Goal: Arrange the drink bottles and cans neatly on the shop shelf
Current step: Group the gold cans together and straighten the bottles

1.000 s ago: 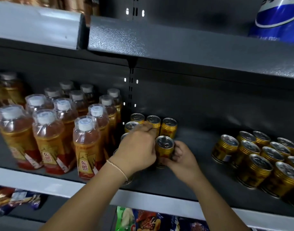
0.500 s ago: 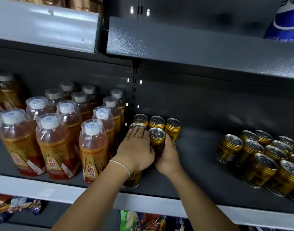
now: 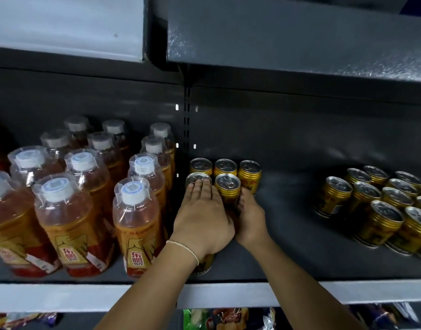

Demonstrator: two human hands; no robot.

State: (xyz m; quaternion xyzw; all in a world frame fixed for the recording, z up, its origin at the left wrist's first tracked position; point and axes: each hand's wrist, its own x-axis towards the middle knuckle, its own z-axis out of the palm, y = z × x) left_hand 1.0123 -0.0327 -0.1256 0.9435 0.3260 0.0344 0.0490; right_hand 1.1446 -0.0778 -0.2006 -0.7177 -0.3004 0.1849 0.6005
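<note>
Five gold cans (image 3: 227, 184) visible by my hands on the dark metal shop shelf (image 3: 288, 246).
My left hand (image 3: 201, 220) lies flat, fingers released, over cans; my right hand (image 3: 248, 216) grips one can's side.

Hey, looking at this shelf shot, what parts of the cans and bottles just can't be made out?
All in the head view:
- Cans under the left hand: it covers the near ones in that column, so their count is unclear.
- Second-row can: the right hand hides its lower body.
- Right can group: cut off by the right edge.
- Bottles: leftmost cropped; small label text blurred.
- Lower-shelf packets: cut by the bottom edge.
</note>
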